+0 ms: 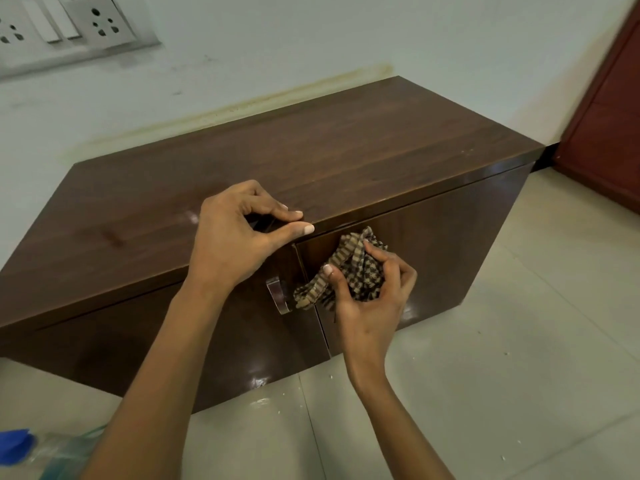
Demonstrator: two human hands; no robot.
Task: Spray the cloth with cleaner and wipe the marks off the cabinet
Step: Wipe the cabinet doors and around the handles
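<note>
Checked cloth (349,268) bunched in R hand (370,296), grip tight round it, against cabinet (346,147) R door, top corner, nr handle (277,294). L hand (235,237) pinches top's front edge. Spray bottle (52,455) on floor (485,375), bottom L.

Floor (485,393): pale tiles, scattered white specks. On it: 1 dark wood-grain cabinet (311,150), back against the wall (311,36); 1 clear bottle (59,452) with blue top, lower left corner, partly out of view.
</note>
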